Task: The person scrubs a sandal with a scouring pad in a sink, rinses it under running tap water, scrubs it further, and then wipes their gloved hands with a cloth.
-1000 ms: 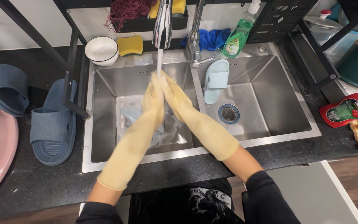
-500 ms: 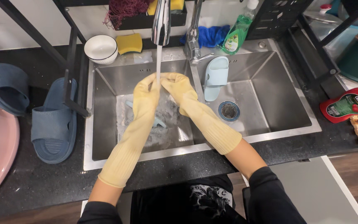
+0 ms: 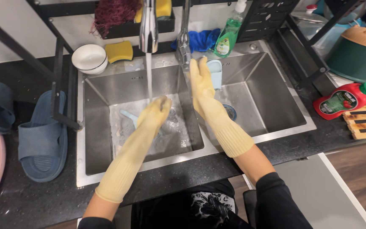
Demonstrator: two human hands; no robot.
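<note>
From my remote seat I see the left hand (image 3: 159, 109) in its yellow rubber glove sitting right under the water stream (image 3: 148, 76) from the faucet (image 3: 148, 25), fingers curled loosely and gripping nothing. The right hand (image 3: 201, 82) is raised over the divider of the sink (image 3: 276, 127), fingers straight and together — open, holding nothing, its fingertips pointing toward the light blue slipper (image 3: 215, 73) propped just beyond them in the right basin. That slipper stands on end, its long axis running away from me up the back wall. The right hand is plainly nearer to it — the left is a basin away, over a pale blue item (image 3: 128, 116) lying in the wet left basin.
</note>
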